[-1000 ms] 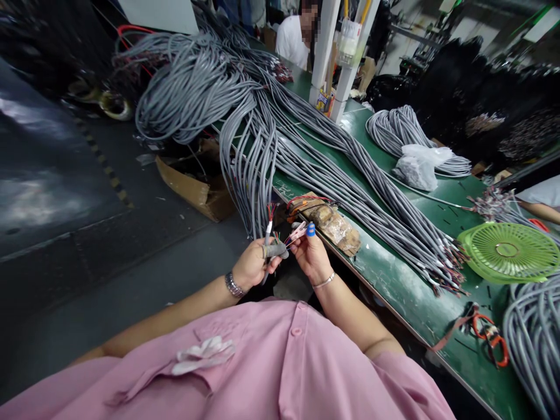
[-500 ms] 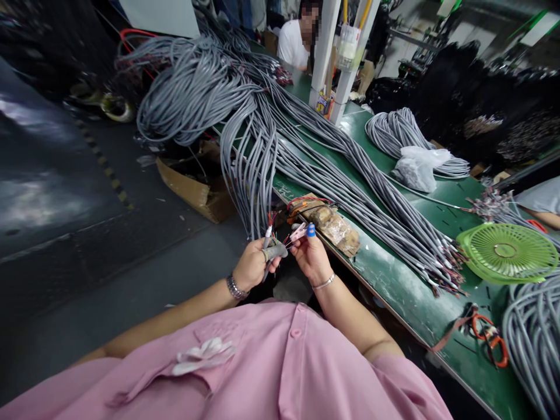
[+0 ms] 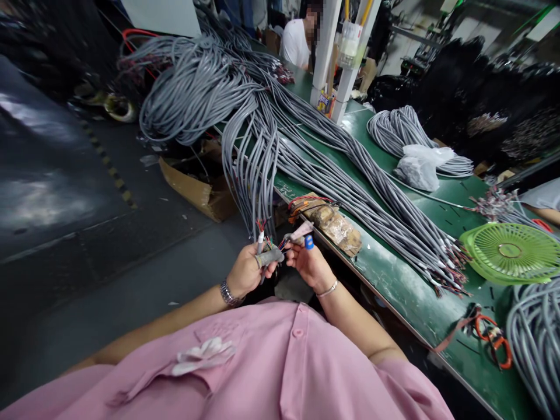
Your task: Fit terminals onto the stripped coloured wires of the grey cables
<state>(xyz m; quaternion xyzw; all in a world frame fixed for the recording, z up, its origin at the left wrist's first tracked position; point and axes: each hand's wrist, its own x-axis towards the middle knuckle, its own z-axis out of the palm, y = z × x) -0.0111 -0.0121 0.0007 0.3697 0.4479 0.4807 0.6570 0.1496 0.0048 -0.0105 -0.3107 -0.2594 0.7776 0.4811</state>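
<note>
My left hand [image 3: 248, 269] is closed around a grey cable [image 3: 261, 240] near its stripped end, where red wires stick up from a white section. A grey wrap covers what looks like its thumb. Thin coloured wires [image 3: 282, 246] spread from that hand toward my right hand [image 3: 310, 265], whose fingers pinch at them. A blue cover [image 3: 309, 241] sits on a right fingertip. Just above, beside the right fingers, is a small pale pink piece [image 3: 303, 229]; I cannot tell exactly what it is.
Long bundles of grey cables [image 3: 341, 181] run along the green table [image 3: 389, 277]. A taped cardboard piece [image 3: 335, 224] lies at the near edge. To the right are a green fan [image 3: 510, 251] and orange-handled scissors [image 3: 492, 338]. A cardboard box [image 3: 196, 189] stands on the floor; a person [image 3: 296, 44] sits behind.
My left hand has shifted slightly left and down with the cable. The right hand has turned a little, its fingers closer to the coloured wires, and the pink piece has tilted.
</note>
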